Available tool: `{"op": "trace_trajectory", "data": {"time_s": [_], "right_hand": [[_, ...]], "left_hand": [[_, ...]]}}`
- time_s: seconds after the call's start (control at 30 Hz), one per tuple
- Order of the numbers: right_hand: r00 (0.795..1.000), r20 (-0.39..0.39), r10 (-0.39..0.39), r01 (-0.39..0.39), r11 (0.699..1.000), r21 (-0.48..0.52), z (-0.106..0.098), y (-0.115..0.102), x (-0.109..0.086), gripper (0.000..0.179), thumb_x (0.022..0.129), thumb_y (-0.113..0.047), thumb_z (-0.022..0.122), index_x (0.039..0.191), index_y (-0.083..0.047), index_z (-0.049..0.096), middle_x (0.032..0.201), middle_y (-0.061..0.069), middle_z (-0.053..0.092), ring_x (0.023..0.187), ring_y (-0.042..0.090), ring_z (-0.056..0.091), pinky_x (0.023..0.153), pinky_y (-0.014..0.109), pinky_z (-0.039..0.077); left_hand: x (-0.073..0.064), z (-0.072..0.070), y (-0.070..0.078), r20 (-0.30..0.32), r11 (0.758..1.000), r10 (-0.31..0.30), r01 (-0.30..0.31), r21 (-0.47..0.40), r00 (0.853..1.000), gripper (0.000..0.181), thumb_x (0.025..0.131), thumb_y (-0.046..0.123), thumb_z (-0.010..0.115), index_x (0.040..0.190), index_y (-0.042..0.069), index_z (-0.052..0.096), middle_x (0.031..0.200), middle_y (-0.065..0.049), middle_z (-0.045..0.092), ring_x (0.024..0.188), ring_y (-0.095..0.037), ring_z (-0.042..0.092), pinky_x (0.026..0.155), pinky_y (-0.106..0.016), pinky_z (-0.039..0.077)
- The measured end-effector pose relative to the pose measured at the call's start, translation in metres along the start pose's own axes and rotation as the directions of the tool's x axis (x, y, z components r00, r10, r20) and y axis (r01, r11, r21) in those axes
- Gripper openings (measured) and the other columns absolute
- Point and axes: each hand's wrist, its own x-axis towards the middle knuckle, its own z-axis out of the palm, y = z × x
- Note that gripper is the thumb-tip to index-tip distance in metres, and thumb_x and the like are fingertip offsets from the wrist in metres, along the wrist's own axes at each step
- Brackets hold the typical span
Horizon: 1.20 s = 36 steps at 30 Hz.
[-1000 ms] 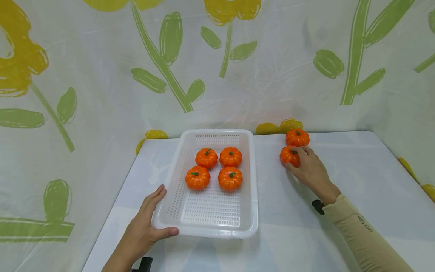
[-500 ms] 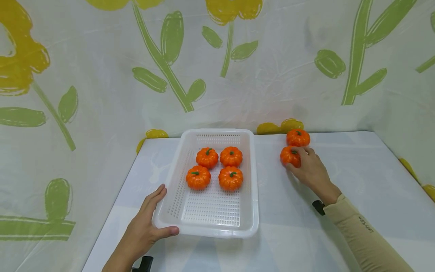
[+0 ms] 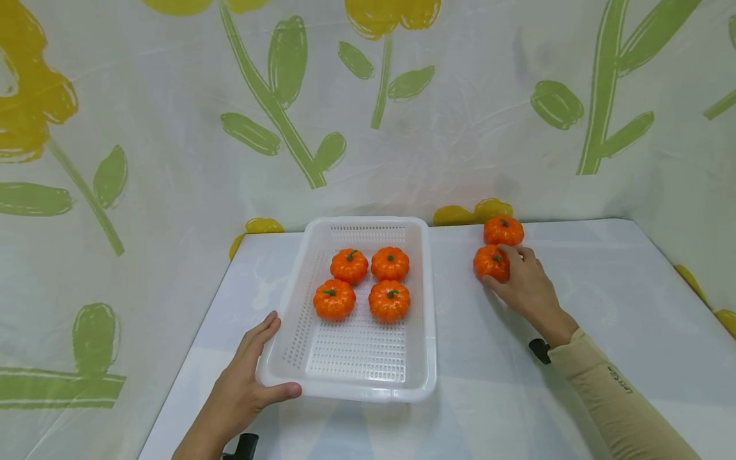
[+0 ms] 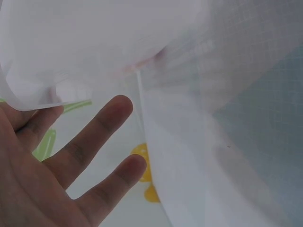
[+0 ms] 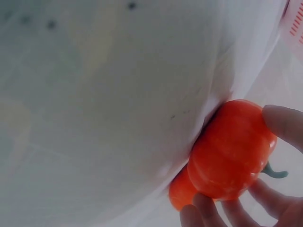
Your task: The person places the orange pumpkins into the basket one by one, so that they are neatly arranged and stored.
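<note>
My right hand [image 3: 527, 284] holds a small orange pumpkin [image 3: 489, 263] with a green stem, right of the basket. Thumb and fingers lie on opposite sides of it in the right wrist view, where this pumpkin [image 5: 232, 151] looks large. Just behind it is a second pumpkin [image 3: 503, 230], partly hidden in the right wrist view. My left hand [image 3: 244, 377] rests at the near left corner of a white perforated plastic basket [image 3: 432, 332], its thumb along the front rim. In the left wrist view its fingers [image 4: 99, 130] are extended and spread beside the basket wall.
Inside the basket sit several more orange pumpkins [image 3: 390, 301], in two rows toward its far half. The basket stands on a pale table [image 3: 483, 383]. A white curtain [image 3: 437, 153] printed with flowers rises behind the table and at both sides.
</note>
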Motion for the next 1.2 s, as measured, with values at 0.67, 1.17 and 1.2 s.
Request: {"op": "trace_trajectory", "data": {"time_s": [0.67, 1.17, 1.2], "right_hand": [[0.999, -0.044, -0.009, 0.009, 1.000, 0.012, 0.000, 0.001, -0.002, 0.074, 0.089, -0.030, 0.076, 0.146, 0.001, 0.041, 0.142, 0.038, 0.035, 0.119, 0.054, 0.043, 0.093, 0.072, 0.044], [0.997, -0.067, 0.024, -0.022, 0.999, 0.031, -0.008, -0.007, -0.001, 0.078, 0.089, -0.038, 0.075, 0.148, 0.000, 0.041, 0.142, 0.036, 0.036, 0.120, 0.053, 0.044, 0.095, 0.072, 0.043], [0.997, -0.075, 0.018, -0.016, 0.999, 0.032, -0.009, -0.009, -0.001, 0.079, 0.089, -0.039, 0.075, 0.148, 0.001, 0.041, 0.142, 0.036, 0.037, 0.120, 0.053, 0.045, 0.095, 0.072, 0.043]], "left_hand": [[0.001, 0.002, 0.001, -0.001, 1.000, -0.021, 0.021, -0.014, 1.000, 0.119, 0.065, 0.058, 0.089, 0.162, 0.025, 0.026, 0.167, 0.012, 0.016, 0.149, -0.033, 0.028, 0.105, -0.068, 0.038], [0.001, 0.002, 0.001, -0.010, 1.000, -0.007, 0.006, -0.014, 1.000, 0.118, 0.066, 0.056, 0.090, 0.161, 0.026, 0.027, 0.167, 0.012, 0.017, 0.148, -0.033, 0.030, 0.103, -0.067, 0.041], [0.001, 0.002, 0.001, -0.010, 1.000, -0.007, 0.007, -0.015, 1.000, 0.118, 0.066, 0.055, 0.090, 0.161, 0.026, 0.027, 0.167, 0.012, 0.017, 0.148, -0.033, 0.030, 0.103, -0.067, 0.041]]}}
